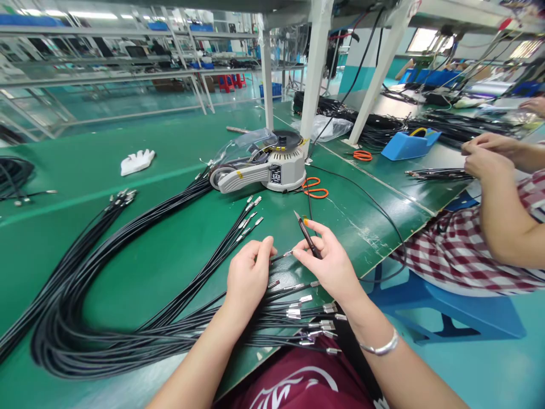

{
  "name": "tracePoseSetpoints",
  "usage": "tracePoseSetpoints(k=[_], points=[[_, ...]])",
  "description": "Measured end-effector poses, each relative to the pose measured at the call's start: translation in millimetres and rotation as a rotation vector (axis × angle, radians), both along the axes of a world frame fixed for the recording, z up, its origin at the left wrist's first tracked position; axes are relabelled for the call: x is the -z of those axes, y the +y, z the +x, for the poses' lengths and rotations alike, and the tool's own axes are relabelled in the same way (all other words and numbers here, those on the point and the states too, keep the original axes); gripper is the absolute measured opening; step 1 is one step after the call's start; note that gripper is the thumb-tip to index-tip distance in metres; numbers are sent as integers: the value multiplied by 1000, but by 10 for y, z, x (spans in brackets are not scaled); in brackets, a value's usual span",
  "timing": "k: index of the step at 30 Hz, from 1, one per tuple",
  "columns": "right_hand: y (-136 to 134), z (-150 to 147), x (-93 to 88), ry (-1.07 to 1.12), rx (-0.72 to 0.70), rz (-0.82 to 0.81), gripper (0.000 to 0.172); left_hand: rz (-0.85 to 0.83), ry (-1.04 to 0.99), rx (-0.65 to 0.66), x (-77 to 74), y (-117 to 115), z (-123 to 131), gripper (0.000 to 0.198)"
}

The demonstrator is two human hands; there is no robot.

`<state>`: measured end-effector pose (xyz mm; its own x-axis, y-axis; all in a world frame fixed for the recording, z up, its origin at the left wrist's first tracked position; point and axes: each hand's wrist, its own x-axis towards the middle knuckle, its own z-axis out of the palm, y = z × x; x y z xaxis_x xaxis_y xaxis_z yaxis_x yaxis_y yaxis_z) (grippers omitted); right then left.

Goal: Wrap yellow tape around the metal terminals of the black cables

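Pinching black cable [279, 257] near metal tip, left hand [249, 278] closed on it, above loose bundle [298, 312] at bench [170, 165] edge. Right hand [330, 264] curled round pointed tool [307, 236], fingertips at same tip. Likely risks: jabbing left fingers on slip, snagging neighbouring tips, dragging bundle off edge.

A grey tape dispenser [272, 165] sits mid-bench [170, 250], with orange scissors [315, 187] just beside it. A white glove [137, 162] lies well off to the left. On the right, a co-worker in a checked shirt [460, 250] sits on a blue stool [468, 312].
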<state>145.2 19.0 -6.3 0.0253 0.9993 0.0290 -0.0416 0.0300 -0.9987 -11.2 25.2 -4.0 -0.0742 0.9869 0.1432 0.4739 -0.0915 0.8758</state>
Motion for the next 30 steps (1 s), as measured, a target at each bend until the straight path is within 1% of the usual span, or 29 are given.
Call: tracePoseSetpoints(k=[2, 3, 5, 6, 9, 11, 16, 18, 20, 22, 25, 28, 30], points=[[20, -12, -24, 2, 11, -17, 55, 160, 65, 54, -38, -52, 32, 20], [31, -18, -35, 9, 19, -28, 54, 210, 74, 103, -49, -74, 49, 20], [50, -33, -52, 41, 34, -50, 53, 250, 89, 183, -49, -98, 75, 19], [57, -40, -55, 60, 39, -59, 52, 261, 98, 197, -39, -100, 83, 16], [78, -60, -50, 95, 43, -79, 51, 305, 123, 170, 3, -78, 81, 12], [99, -71, -41, 103, 41, -92, 52, 304, 141, 142, 28, -62, 66, 10], [161, -86, -47, 74, 29, -100, 56, 186, 168, 79, 78, -53, 25, 9], [159, -67, -47, -20, 20, -59, 62, 185, 151, 95, 93, -43, 10, 15], [138, -17, -26, -204, 32, 1, 66, 218, 135, 123, 99, -21, -6, 20], [120, 66, 19, -442, 60, 57, 62, 240, 120, 113, 96, 8, -22, 18], [156, 227, 106, -749, 92, 115, 49, 228, 72, 31, 86, 40, -37, 18], [280, 376, 172, -927, 117, 160, 47, 220, 36, 9, 71, 34, -37, 17], [370, 450, 194, -985, 110, 170, 47, 225, 21, 6, 54, 10, -36, 16]])
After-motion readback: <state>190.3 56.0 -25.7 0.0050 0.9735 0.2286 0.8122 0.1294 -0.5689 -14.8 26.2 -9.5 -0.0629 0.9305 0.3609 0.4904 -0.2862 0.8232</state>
